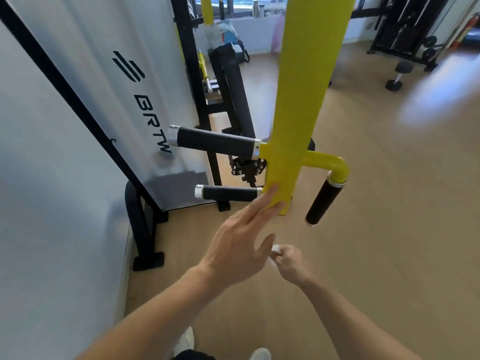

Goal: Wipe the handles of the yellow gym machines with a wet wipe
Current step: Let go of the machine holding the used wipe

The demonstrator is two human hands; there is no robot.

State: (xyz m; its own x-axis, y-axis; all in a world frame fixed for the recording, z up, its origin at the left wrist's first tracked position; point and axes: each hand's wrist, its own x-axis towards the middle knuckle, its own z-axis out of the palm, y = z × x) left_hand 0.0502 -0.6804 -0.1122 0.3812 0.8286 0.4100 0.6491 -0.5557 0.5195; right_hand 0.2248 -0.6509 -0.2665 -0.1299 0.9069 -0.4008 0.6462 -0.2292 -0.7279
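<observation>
Yellow steel dominates the view: a painted upright post (301, 100) of a gym machine is seen at 12 o'clock, carrying three black grips with chrome end caps. An upper handle (213, 140) is set out toward 9 o'clock, a lower handle (228, 192) is fixed just beneath it, and an angled handle (323, 202) is hung from a yellow elbow at 3 o'clock of the post.

The left hand (236, 248) is held open, fingers straight and reaching up; its fingertips are laid against the bottom end of the post, just beside the root of the lower handle. The right hand (291, 261) is curled into a loose fist lower down, and a crumpled white wet wipe (274, 252) is pinched in it, only a small part of the wipe being visible.

No grip is being wiped at this moment; the step in hand is judged to be the approach, with the post being steadied. The next move probably calls for the wipe to be carried up to one of the grips, wrapped round it and drawn along its length.

A pale wooden floor (376, 229) is spread beneath. A white shroud panel (104, 81) lettered BRTW is leaned at 10 o'clock, a black padded bench (233, 81) is seen behind the post, and dumbbells (400, 75) are lying at 2 o'clock near a dark rack.
</observation>
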